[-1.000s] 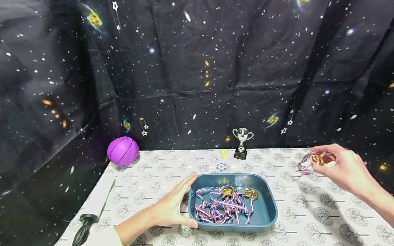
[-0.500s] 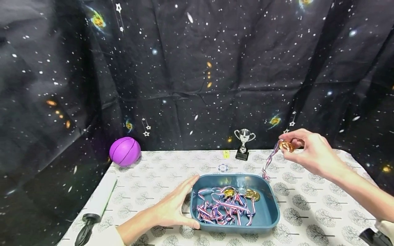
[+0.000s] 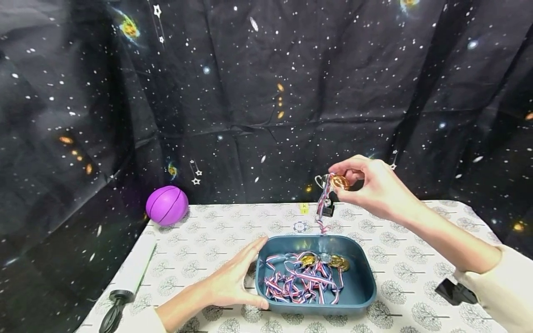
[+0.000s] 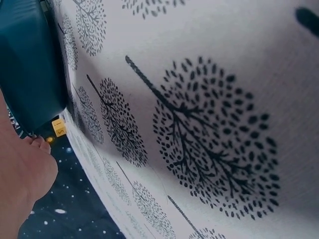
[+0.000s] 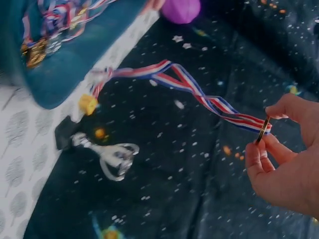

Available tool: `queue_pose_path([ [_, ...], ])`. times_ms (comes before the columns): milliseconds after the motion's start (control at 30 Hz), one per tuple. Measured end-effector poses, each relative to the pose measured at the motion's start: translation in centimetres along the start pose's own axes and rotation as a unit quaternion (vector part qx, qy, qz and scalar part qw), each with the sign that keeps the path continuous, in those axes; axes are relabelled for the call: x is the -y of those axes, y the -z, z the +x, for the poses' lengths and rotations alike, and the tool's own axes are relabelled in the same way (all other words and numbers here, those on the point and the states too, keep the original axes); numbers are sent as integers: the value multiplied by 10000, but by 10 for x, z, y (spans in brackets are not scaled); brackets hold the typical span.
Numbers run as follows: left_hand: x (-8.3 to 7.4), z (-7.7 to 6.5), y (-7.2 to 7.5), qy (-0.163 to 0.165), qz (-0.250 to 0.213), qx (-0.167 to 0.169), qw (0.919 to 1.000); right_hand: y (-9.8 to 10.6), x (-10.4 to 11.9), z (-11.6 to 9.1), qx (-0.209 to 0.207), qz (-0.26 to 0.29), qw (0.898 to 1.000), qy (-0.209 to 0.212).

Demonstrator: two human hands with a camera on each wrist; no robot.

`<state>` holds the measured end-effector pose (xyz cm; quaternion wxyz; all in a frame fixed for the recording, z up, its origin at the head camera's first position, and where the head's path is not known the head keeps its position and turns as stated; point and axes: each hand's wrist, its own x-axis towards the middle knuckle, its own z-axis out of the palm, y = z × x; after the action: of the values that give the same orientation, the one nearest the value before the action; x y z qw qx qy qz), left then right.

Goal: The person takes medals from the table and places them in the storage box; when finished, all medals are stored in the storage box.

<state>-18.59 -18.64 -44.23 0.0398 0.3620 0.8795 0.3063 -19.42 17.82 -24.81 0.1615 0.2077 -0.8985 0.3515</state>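
In my right hand, a gold-coloured medal is pinched between thumb and fingertips. Its red, white and blue ribbon hangs down behind the tub's far edge, passing in front of a small silver trophy cup in the head view. My left hand rests against the left end of a dark teal tub, fingers at the far corner and thumb at the near one. Inside lie tangled striped ribbons, gold medals and a silver one.
Behind the tub are a yellow letter cube and a blue-and-white chip. A purple ball sits at the back left, with a white hand pump nearer. A starry black cloth hangs behind the table.
My right hand has carried the medal leftward and higher, from the table's right side to in front of the trophy. The left hand and tub have stayed in place.
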Motion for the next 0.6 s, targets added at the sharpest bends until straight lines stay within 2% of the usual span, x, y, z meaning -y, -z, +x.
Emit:
queue_pose_path([
  [267, 1, 1, 1, -93, 71, -4, 9999, -9, 37, 11, 403, 649, 9970, 132],
  [367, -1, 1, 2, -85, 74, 13, 9999, -15, 48, 14, 519, 873, 9942, 343],
  [600, -3, 2, 5, 0, 83, 101, 9999, -22, 70, 15, 598, 1033, 9893, 834],
])
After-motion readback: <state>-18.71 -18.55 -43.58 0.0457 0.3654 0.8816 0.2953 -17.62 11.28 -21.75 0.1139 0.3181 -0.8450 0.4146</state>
